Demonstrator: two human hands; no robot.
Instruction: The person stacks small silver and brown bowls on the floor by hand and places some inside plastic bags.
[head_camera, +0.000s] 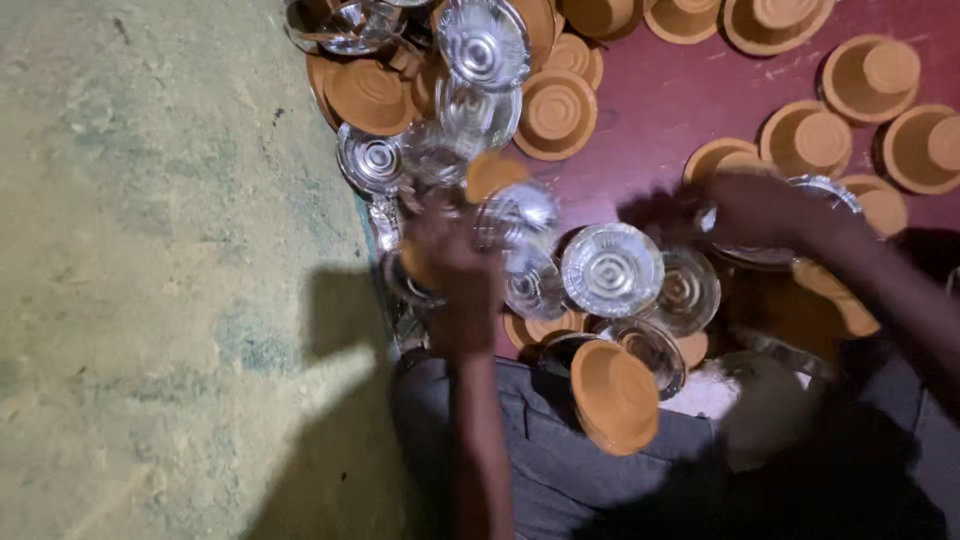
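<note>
Here, around: silver foil bowls (611, 268) crowd between both hands on the maroon mat (660, 110).
Left hand (450, 262): blurred, grip unclear.
Right hand (765, 212): holding a silver bowl (830, 192).
Brown bowls (556, 112): over ten.

A shiny silver foil bowl (515, 215) is tilted, blurred, above the heap; another silver bowl (800, 225) lies rim-up among orange-brown bowls (805, 140).

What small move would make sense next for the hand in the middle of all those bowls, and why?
Probably the left hand should lift the shiny silver bowl it touches clear of the heap. That hand is blurred, so its grip cannot be judged. Silver bowls overlap closely around it, and brown bowls lie upside down on the red mat. The right hand rests on another silver bowl.
</note>
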